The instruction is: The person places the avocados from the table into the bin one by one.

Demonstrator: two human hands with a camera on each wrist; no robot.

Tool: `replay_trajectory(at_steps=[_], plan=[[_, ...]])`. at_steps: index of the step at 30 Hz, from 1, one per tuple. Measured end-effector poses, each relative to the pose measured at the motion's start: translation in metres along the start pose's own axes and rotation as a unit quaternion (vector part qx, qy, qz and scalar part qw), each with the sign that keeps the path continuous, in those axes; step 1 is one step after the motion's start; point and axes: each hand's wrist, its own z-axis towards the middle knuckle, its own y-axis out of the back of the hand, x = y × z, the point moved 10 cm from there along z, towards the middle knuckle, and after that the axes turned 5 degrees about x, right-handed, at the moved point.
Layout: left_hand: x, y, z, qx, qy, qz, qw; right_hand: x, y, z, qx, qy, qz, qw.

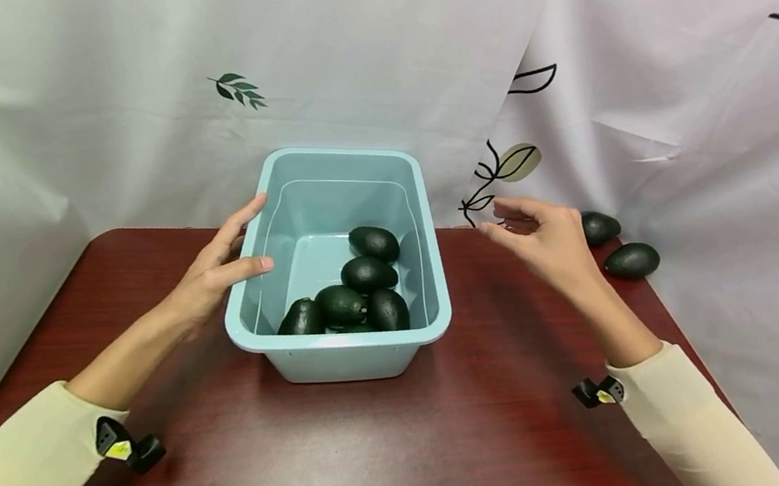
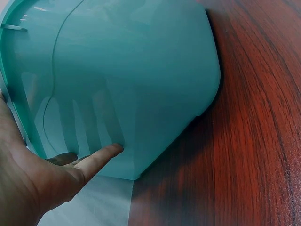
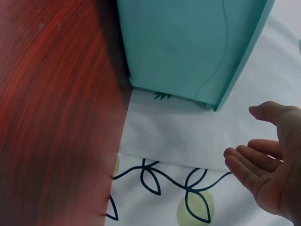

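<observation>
A light blue plastic bin (image 1: 347, 363) stands on the table, with several dark green avocados (image 1: 369, 274) lying inside, mostly at its near end. My left hand (image 1: 213, 273) is at the bin's left side, fingers spread and fairly straight. In the left wrist view, a fingertip (image 2: 115, 149) meets the bin's outer wall (image 2: 155, 70). To the right of the bin, my right hand (image 1: 548, 240) is raised with loosely bent fingers and holds nothing. The right wrist view shows a gap between the thumb (image 3: 268, 112) and the other fingers. Two avocados (image 1: 632, 261) lie just beyond that hand.
The reddish-brown wooden table (image 1: 361, 457) ends at a white cloth (image 1: 345, 48) printed with leaves, hanging behind it and at both sides. Small black devices (image 1: 597, 392) sit on both wrists at the cream sleeves (image 1: 686, 408).
</observation>
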Motion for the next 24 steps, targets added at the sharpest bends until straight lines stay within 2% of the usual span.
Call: replay_trajectory(at_steps=[14,24], plan=[[0.0,0.0,-0.001,-0.003,0.002,0.0,1.0,-0.015,0.007,-0.003,0.006,-0.025,-0.027,0.999],[-0.001,0.0,-0.002,0.0,0.003,-0.001,1.0,-0.045,0.022,-0.004,-0.001,-0.065,-0.04,0.997]])
